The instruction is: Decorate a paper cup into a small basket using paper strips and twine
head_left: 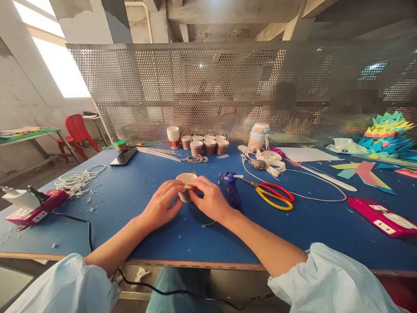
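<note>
A small paper cup [186, 181], partly wrapped in brown twine, stands on the blue table [137, 217] in front of me. My left hand [163, 204] grips it from the left, fingers curled against its side. My right hand [210, 198] holds it from the right, thumb and fingers pinched at its rim. A blue glue gun [232, 184] lies just right of my right hand. Red and yellow scissors [275, 194] lie beyond it.
Several twine-wrapped cups [205, 145] and a stack of paper cups [173, 136] stand at the back. A phone [123, 157], white cord coils [80, 178], two pink power strips [34, 208] [384, 217], a bottle [259, 135], coloured paper shapes [386, 134] and a perforated metal screen [208, 87] surround them.
</note>
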Available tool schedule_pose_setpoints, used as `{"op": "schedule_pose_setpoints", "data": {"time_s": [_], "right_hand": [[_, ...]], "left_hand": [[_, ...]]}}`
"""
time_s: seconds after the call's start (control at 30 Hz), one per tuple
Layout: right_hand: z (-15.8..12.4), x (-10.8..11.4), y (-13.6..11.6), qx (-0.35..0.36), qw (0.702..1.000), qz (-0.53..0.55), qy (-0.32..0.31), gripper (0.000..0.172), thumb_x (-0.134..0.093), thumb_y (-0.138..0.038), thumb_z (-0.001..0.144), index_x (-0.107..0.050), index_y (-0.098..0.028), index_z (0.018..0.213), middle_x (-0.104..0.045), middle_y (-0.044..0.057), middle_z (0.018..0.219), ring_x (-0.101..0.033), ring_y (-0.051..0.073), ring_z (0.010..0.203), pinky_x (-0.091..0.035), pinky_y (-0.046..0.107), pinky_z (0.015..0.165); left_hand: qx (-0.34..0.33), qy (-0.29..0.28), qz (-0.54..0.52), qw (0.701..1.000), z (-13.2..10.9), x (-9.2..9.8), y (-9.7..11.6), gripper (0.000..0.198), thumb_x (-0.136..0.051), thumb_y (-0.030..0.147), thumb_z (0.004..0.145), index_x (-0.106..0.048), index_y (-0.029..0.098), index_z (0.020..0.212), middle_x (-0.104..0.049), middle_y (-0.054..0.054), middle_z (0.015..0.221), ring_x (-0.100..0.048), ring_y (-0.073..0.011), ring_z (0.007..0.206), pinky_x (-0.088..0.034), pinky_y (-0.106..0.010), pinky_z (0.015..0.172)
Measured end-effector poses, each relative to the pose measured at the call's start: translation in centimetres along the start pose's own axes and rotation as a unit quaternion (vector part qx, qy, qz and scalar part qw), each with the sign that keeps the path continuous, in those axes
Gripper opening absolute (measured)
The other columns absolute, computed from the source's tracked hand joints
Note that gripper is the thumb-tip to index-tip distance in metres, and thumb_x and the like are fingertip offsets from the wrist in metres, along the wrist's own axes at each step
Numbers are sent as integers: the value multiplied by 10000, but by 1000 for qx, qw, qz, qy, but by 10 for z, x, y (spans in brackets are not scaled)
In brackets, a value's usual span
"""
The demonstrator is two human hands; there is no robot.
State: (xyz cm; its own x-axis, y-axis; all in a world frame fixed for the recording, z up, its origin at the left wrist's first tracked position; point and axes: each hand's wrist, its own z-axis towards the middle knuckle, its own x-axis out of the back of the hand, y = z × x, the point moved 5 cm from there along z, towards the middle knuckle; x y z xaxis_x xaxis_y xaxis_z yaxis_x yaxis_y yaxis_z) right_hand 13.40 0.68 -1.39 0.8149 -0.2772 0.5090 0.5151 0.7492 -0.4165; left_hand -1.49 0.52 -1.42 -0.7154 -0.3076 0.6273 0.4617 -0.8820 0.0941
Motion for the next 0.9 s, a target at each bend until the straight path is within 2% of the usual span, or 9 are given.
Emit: {"op": "schedule_pose_setpoints", "data": {"time_s": [0.17,0.37,0.53,0.7,0.8,0.9], "right_hand": [[0,0,5,-12,1000,1,-3,308,-490,-35,783,-630,-174,1019,-656,84,985,-645,191,874,-540,333,803],[0,0,7,-24,1000,7,3,301,-447,-46,823,-626,-196,1013,-651,77,1012,-636,183,912,-521,325,833],[0,0,8,-31,999,25,5,192,-498,-128,855,-629,-200,975,-640,75,983,-637,175,815,-526,324,797],[2,1,8,-44,997,65,8,124,-523,-176,867,-634,-223,836,-642,64,929,-627,197,921,-490,351,887],[4,1,9,-79,992,93,16,124,-529,-156,830,-627,-224,798,-632,67,974,-618,194,925,-487,348,878],[4,1,14,-146,981,123,29,94,-537,-160,790,-603,-216,827,-620,64,1014,-612,168,820,-500,340,823]], "left_hand": [[77,38,4,996,1,9,-10,257,-448,131,921,-557,189,1147,-671,-105,1125,-618,-199,1064,-513,-377,912],[100,21,19,995,4,4,-24,200,-487,205,938,-673,201,1014,-683,-90,1137,-588,-212,1036,-505,-398,904],[83,14,4,996,3,1,-24,171,-504,236,936,-673,210,948,-690,-81,1102,-578,-225,1101,-493,-410,930],[45,16,-4,999,3,-1,-20,92,-553,242,913,-634,198,918,-694,-64,919,-595,-220,1056,-500,-383,904],[22,32,32,999,2,-2,-16,59,-572,228,898,-602,191,864,-662,-52,842,-594,-208,971,-509,-353,842],[1,62,87,994,0,1,-11,43,-585,196,881,-582,187,840,-645,-47,815,-581,-194,868,-500,-332,785]]}}
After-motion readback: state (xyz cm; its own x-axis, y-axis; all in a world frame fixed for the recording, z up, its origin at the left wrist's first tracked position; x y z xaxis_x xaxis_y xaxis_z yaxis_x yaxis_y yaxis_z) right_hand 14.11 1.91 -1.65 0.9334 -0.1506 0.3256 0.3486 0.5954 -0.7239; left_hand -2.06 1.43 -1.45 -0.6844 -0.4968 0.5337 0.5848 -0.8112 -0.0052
